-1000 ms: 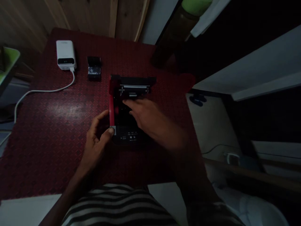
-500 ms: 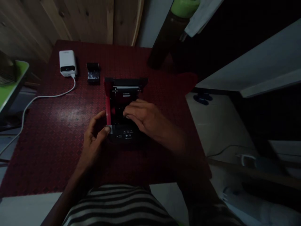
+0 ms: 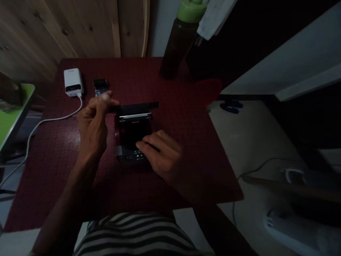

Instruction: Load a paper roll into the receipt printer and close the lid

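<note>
A small black printer (image 3: 130, 137) sits near the middle of the frame on a dark red table (image 3: 186, 149), with its lid (image 3: 138, 106) standing open at the back. A metal bar (image 3: 135, 116) runs across the top of its dark open compartment, and a gray patch (image 3: 118, 150) shows at its front left corner. Small buttons (image 3: 137, 155) mark the front edge.

The right hand (image 3: 160, 156) lies on the printer's front right, its fingers (image 3: 146, 142) loosely extended and angled toward the compartment, with no clear grip. A thin dark strip runs beside them, too dim to identify. The left hand (image 3: 93, 121) is raised to the left of the lid, clear of the printer, its fingers half curled and bunched. The shadows leave it unclear whether they pinch anything.

Just past those fingers, at upper left, lies a small black-and-silver object (image 3: 100, 87), and further left stands a white power bank (image 3: 72, 81) with a white cable (image 3: 57, 117) trailing off the table's left edge. A dark bottle (image 3: 177, 44) with a green cap (image 3: 190, 10) stands at the table's far edge. A striped shirt (image 3: 135, 234) fills the bottom of the frame.
</note>
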Demonstrator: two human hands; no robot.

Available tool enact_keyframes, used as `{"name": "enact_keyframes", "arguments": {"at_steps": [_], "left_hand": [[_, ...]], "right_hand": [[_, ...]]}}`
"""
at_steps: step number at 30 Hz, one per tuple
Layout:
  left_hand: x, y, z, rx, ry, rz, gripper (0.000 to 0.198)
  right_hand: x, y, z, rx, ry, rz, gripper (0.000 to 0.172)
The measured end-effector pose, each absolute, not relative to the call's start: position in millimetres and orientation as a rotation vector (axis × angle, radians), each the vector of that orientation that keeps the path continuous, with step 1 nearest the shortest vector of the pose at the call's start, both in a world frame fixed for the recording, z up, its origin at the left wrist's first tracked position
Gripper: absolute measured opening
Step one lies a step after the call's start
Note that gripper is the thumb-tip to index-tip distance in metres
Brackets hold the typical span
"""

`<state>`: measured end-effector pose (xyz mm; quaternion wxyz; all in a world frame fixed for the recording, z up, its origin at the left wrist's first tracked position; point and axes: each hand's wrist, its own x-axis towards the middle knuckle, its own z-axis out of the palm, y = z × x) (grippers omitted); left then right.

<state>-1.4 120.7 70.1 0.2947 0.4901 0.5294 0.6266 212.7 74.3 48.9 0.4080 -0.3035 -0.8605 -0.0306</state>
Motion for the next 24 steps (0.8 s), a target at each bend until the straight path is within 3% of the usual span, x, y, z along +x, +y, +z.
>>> {"name": "enact_keyframes", "arguments": {"at_steps": [3, 8, 13, 24], "left_hand": [[1.6, 97.4, 57.5, 1.289, 1.425, 1.587, 0.023], [6.2, 54.9, 32.5, 1.010, 1.507, 1.459, 0.069], [15.3, 42.8, 30.0, 0.839, 1.326, 1.339, 0.065], [13.1, 40.0, 33.1, 0.883, 1.387, 1.320, 0.060]], "right_hand": [[210.4, 65.4, 49.0, -0.814, -2.148, -0.179, 0.022], [212.2, 59.0, 50.1, -0.895, -2.129, -0.158, 0.021], [214.2, 57.4, 46.2, -0.907, -2.143, 0.004, 0.026], [222.4, 49.8, 53.9, -0.993, -2.097, 0.361, 0.032]]}}
